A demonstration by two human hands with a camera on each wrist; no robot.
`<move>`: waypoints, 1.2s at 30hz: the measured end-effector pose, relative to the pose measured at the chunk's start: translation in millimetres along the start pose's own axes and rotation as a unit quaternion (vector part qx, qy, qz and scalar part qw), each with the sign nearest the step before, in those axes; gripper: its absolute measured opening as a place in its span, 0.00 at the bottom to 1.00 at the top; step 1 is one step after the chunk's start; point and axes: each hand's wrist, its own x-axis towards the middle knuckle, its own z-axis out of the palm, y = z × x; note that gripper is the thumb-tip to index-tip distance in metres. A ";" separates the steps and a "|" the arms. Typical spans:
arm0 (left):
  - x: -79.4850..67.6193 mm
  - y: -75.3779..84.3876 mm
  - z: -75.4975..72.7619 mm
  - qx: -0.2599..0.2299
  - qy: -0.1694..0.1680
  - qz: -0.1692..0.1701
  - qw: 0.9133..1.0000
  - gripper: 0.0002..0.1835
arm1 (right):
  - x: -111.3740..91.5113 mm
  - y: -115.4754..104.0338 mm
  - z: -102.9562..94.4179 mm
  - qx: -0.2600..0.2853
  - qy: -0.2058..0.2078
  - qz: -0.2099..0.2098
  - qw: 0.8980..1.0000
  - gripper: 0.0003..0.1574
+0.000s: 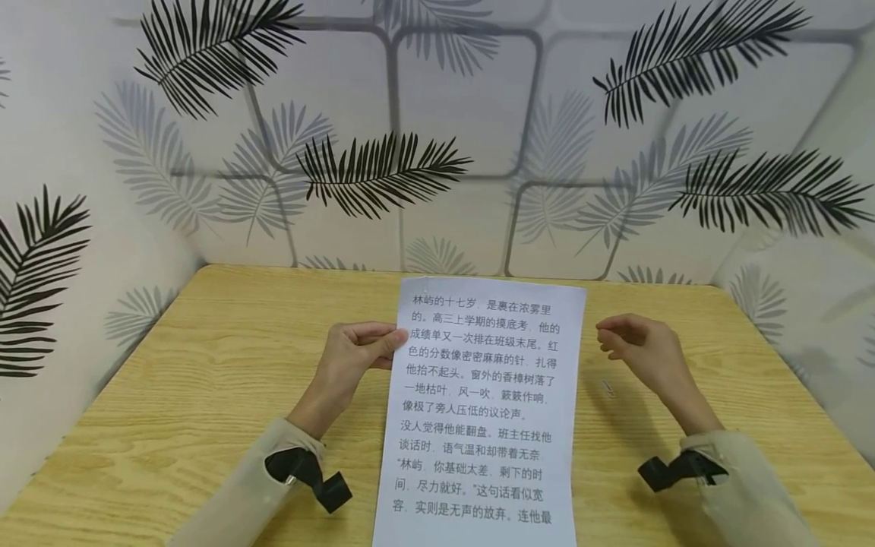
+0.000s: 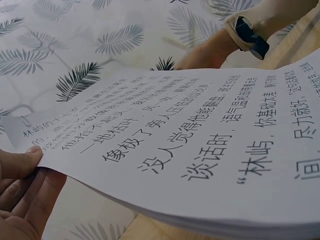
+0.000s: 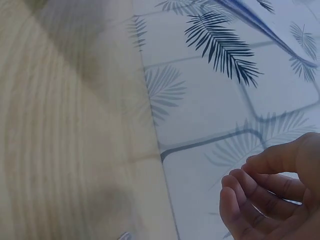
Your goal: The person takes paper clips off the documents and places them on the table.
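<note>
A stack of printed paper (image 1: 478,403), its top sheet covered in lines of Chinese text, is held up over the table. My left hand (image 1: 352,365) pinches its left edge near the top, thumb on the printed face and fingers behind. Several layered edges of the paper (image 2: 190,165) show in the left wrist view. To the right of the paper, apart from it, my right hand (image 1: 642,349) hovers with loosely bent fingers and nothing in them. Below that hand, a small shiny paper clip-like piece (image 1: 608,389) lies on the table.
The wooden table (image 1: 225,380) reaches back to a wall (image 1: 465,114) with a leaf pattern. Black straps with small dark blocks (image 1: 333,492) sit on both wrists. Behind the paper, part of the tabletop is hidden.
</note>
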 end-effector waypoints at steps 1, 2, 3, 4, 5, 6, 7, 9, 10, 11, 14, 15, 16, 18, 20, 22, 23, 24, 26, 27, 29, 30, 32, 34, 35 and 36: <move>-0.2 0.0 0.0 -0.001 0.000 -0.001 1.000 0.15 | 1.0 -2.3 -0.3 -0.001 0.001 -0.004 1.000 0.16; -0.2 -0.1 0.0 -0.001 0.000 -0.001 1.000 0.15 | 1.7 -4.7 -0.6 -0.001 0.004 -0.010 1.000 0.16; -0.3 -0.2 0.0 -0.001 0.000 -0.002 1.000 0.15 | 2.4 -7.5 -1.3 -0.003 0.008 -0.015 1.000 0.16; -0.4 -0.4 0.0 -0.001 0.000 -0.003 1.000 0.15 | 3.2 -10.1 -1.8 -0.003 0.011 -0.020 1.000 0.16; -0.4 -0.6 0.0 -0.001 0.000 -0.004 1.000 0.15 | 3.9 -12.7 -2.5 -0.005 0.014 -0.024 1.000 0.16; -0.5 -0.8 0.1 -0.002 -0.002 -0.004 1.000 0.15 | 4.5 -15.5 -3.2 -0.004 0.017 -0.026 0.999 0.16; -0.5 -0.9 0.2 -0.001 -0.002 -0.003 1.000 0.15 | 5.2 -18.2 -3.8 -0.004 0.020 -0.027 0.999 0.16; -0.4 -1.2 0.6 -0.002 -0.004 -0.003 1.000 0.15 | 6.7 -23.4 -4.7 0.001 0.028 -0.030 0.999 0.16; -0.3 -1.3 0.9 -0.003 -0.005 -0.002 1.000 0.15 | 7.4 -25.8 -4.9 0.008 0.030 -0.031 0.999 0.16; -0.3 -1.3 1.1 -0.003 -0.005 -0.002 1.000 0.15 | 8.1 -28.3 -5.1 0.015 0.033 -0.031 0.999 0.17; -0.2 -1.5 1.6 -0.004 -0.006 -0.003 1.000 0.15 | 10.6 -35.7 -5.6 0.036 0.041 -0.040 0.998 0.18; -0.2 -1.6 1.7 -0.003 -0.006 -0.003 1.000 0.15 | 11.6 -38.4 -5.9 0.044 0.043 -0.043 0.997 0.18; -0.1 -1.6 1.7 -0.003 -0.006 -0.003 1.000 0.15 | 12.6 -41.0 -6.2 0.051 0.045 -0.045 0.997 0.18; 0.1 -1.7 1.8 -0.003 -0.006 -0.003 1.000 0.15 | 14.6 -45.9 -6.7 0.057 0.051 -0.051 0.996 0.18; 0.2 -1.7 1.9 -0.003 -0.007 -0.003 1.000 0.15 | 16.1 -50.8 -7.0 0.055 0.058 -0.053 0.995 0.18; 0.4 -1.9 1.9 -0.004 -0.007 -0.002 1.000 0.15 | 18.0 -55.4 -6.6 0.047 0.065 -0.054 0.995 0.19; 0.4 -2.0 1.9 -0.004 -0.006 -0.001 1.000 0.15 | 19.5 -58.2 -6.3 0.041 0.067 -0.056 0.995 0.19; 0.4 -2.1 1.8 -0.005 -0.005 -0.001 1.000 0.15 | 21.2 -61.3 -6.1 0.030 0.070 -0.061 0.995 0.19; 0.3 -2.6 1.7 -0.006 -0.004 -0.002 1.000 0.15 | 25.5 -69.1 -5.8 0.014 0.077 -0.072 0.994 0.19; 0.3 -2.9 1.6 -0.007 -0.004 -0.003 1.000 0.15 | 28.1 -73.8 -5.7 0.007 0.082 -0.081 0.993 0.18; 0.3 -3.5 1.4 -0.008 -0.004 -0.003 1.000 0.15 | 33.0 -84.1 -5.4 -0.009 0.094 -0.099 0.991 0.17; 0.3 -3.8 1.4 -0.009 -0.005 -0.004 1.000 0.15 | 35.1 -89.4 -5.1 -0.016 0.100 -0.108 0.989 0.16; 0.3 -4.2 1.3 -0.009 -0.004 -0.004 1.000 0.15 | 38.3 -99.8 -3.7 -0.019 0.104 -0.121 0.987 0.15; 0.5 -4.3 1.6 -0.009 -0.003 -0.004 1.000 0.14 | 40.7 -109.0 -1.5 -0.022 0.105 -0.132 0.985 0.14; 0.7 -4.3 1.8 -0.008 -0.003 -0.004 1.000 0.14 | 41.7 -112.9 -0.3 -0.022 0.103 -0.136 0.985 0.14; 0.9 -4.3 2.1 -0.008 -0.004 -0.004 1.000 0.14 | 42.5 -116.5 0.9 -0.021 0.100 -0.140 0.985 0.13</move>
